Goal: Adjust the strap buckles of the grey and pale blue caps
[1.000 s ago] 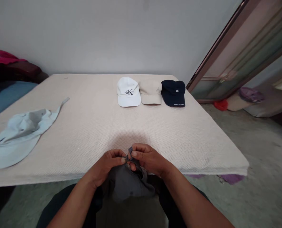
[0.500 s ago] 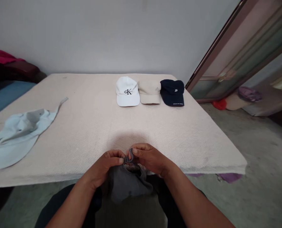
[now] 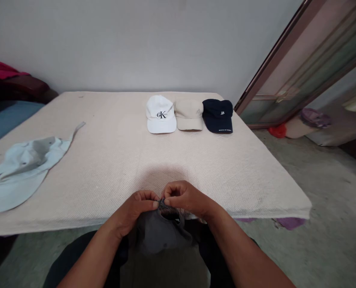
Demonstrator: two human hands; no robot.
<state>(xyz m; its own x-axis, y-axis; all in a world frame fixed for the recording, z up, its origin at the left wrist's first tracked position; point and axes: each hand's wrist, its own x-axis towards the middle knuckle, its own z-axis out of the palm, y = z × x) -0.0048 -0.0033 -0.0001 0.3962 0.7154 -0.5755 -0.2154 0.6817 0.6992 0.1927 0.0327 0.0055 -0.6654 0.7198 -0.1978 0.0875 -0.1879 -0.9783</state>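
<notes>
Two hands on one grey cap [image 3: 164,234], right at the near edge of the covered table [image 3: 106,160]. Left hand [image 3: 143,205]: thumb and index together, clamped on the strap [image 3: 162,203] at the back of the cap. Right hand [image 3: 182,197]: thumb and index pinched on the same strap, just beside the left fingertips; other fingers curled in. Fingertips nearly meet; can't tell if they touch. Strap detail too small and dark to read. Cap body hangs below the hands, over the person's lap, back opening facing up.

Three caps side by side near the far edge, brims toward the person: white cap [image 3: 161,115] with black lettering, beige cap [image 3: 189,115] in the middle, navy cap [image 3: 217,116] with small white marks on crown and brim. Neighbours look to be touching.

Pale blue cap [image 3: 22,172] lies at the person's left, well apart from the row, crown slumped, brim toward the near left, its loose tail [image 3: 77,130] pointing away from the person.

Plain wall [image 3: 136,44] behind the table. Framed door [image 3: 285,80] at the right; red item [image 3: 277,131] and purple bundle [image 3: 315,119] low beside it. Purple cloth [image 3: 290,223] shows under the near right corner.
</notes>
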